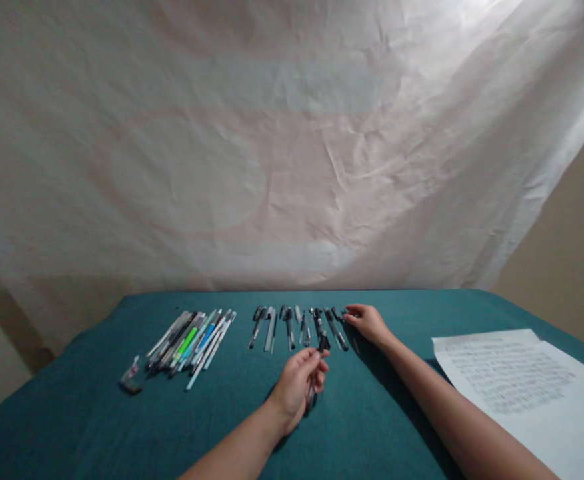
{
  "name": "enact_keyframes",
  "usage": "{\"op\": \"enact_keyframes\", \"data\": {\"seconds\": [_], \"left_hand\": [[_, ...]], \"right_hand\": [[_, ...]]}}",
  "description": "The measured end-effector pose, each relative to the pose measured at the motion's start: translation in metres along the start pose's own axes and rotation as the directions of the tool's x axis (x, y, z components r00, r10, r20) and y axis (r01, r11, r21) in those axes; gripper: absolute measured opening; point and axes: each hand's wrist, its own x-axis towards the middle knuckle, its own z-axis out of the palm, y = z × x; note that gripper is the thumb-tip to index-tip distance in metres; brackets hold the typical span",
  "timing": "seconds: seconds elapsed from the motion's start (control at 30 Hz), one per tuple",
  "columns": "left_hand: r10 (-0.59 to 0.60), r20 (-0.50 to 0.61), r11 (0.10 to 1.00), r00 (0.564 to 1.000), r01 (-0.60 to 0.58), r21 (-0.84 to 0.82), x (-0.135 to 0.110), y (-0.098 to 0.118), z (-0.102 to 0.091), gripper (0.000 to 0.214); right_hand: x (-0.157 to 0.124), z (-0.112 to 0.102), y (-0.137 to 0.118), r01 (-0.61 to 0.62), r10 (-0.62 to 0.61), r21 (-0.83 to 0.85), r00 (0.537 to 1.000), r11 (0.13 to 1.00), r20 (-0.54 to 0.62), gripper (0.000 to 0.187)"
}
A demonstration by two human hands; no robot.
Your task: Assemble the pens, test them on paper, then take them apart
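My left hand (298, 385) is closed around a dark pen (322, 344), its tip sticking up past my fingers, near the middle of the teal table (362, 427). My right hand (369, 323) reaches to the far end of a row of dark and clear pens (292, 327). Its fingers are bent together on the rightmost pen of that row. A bundle of several pens (192, 340), some with green and blue parts, lies to the left.
White sheets of paper with printed text (512, 380) lie at the right of the table. A small dark object (131, 380) sits left of the pen bundle. A creased white cloth (292, 147) hangs behind the table.
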Motion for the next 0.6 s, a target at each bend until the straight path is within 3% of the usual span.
{"op": "enact_keyframes", "data": {"seconds": [0.6], "left_hand": [[0.007,-0.038,1.0,0.999,-0.008,-0.007,-0.001,0.0,0.001,0.03]], "right_hand": [[-0.006,-0.005,-0.017,-0.005,0.006,0.039,0.999,0.999,-0.039,0.034]]}}
